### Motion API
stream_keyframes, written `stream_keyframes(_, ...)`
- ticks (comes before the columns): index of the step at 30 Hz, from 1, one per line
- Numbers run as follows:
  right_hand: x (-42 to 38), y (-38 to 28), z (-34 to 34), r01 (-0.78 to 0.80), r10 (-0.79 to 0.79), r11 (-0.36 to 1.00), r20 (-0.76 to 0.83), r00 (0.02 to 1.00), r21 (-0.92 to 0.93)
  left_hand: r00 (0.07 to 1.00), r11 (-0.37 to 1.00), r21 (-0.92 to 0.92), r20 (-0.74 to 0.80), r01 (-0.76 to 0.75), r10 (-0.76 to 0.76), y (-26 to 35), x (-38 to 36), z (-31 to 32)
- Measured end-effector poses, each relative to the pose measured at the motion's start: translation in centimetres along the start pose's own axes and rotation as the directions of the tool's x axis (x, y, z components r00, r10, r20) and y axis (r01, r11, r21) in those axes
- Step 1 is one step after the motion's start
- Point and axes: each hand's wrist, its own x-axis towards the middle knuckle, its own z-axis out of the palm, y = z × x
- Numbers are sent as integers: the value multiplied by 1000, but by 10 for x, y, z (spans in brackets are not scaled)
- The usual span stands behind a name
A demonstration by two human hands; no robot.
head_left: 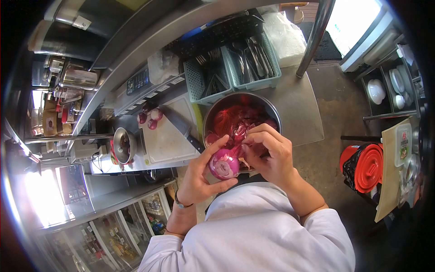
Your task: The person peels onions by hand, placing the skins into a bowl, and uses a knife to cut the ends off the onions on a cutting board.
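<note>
My left hand (199,174) holds a red onion (224,164), its cut end facing up, with thumb and fingers round its side. Pinched at the onion's upper right is a piece of purple skin, in the fingers of my right hand (271,152). Both hands are over the near edge of a steel bowl (276,113) that contains red onions, loose skins and something red. Left of the bowl, a knife (182,129) with a black handle lies on a white cutting board (165,140). Several small onions (153,119) sit at the board's far left corner.
Blue-green baskets (251,81) of cutlery stand behind the bowl. A smaller metal bowl (124,145) is at the left. A metal post (316,38) rises at the back right. Farther right are a red-lidded bin (368,167) and shelves with white dishes (376,90).
</note>
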Motion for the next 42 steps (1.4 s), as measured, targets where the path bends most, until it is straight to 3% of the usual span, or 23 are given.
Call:
stream_keyframes(3,-3,7,-2,-80,78,991,24,997,103,999,999,-11,17,-31,31,-7,-4,-3)
stream_keyframes(5,-3,6,-3,-128,122,977,46,991,172,1000,992,-129,8,9,-8,-9,-6,-4)
stream_keyframes(7,-1,-5,-5,-298,245,832,173,954,467,1000,991,-131,-5,2,-2,-9,-5,-3)
stream_keyframes(8,1,-6,-4,-299,245,832,173,954,467,1000,991,-135,-18,-5,2,-9,-5,-2)
stream_keyframes(10,3,-8,-2,-130,74,941,185,980,311,1000,985,-172,18,9,-6,-19,-7,-3)
stream_keyframes(15,-5,-2,6,-161,138,883,85,987,440,998,933,-356,47,54,-40,-21,-7,-1)
stream_keyframes(17,-4,-6,4,-266,250,836,97,963,480,996,867,-493,71,79,-50,-22,-5,-1)
stream_keyframes(21,-5,-10,-1,-309,294,840,105,950,446,995,862,-500,-6,81,-97,-19,-1,3)
stream_keyframes(23,-6,-8,-1,-362,345,755,138,928,547,976,821,-551,215,150,-35,-29,-3,-8)
stream_keyframes(33,-4,-8,-1,-360,352,738,130,927,571,971,786,-608,233,113,41,-37,0,-7)
stream_keyframes(36,-1,-12,-2,-346,321,752,147,936,561,965,712,-695,240,95,106,-46,-2,-8)
stream_keyframes(38,3,-17,-1,-338,451,523,82,889,783,954,682,-726,262,93,149,-52,-4,-10)
stream_keyframes(39,5,-9,1,-243,432,573,-36,901,782,953,682,-726,263,94,149,-51,-3,-10)
stream_keyframes(42,7,-6,-10,-305,378,720,15,926,623,936,636,-767,280,84,214,-48,-2,-9)
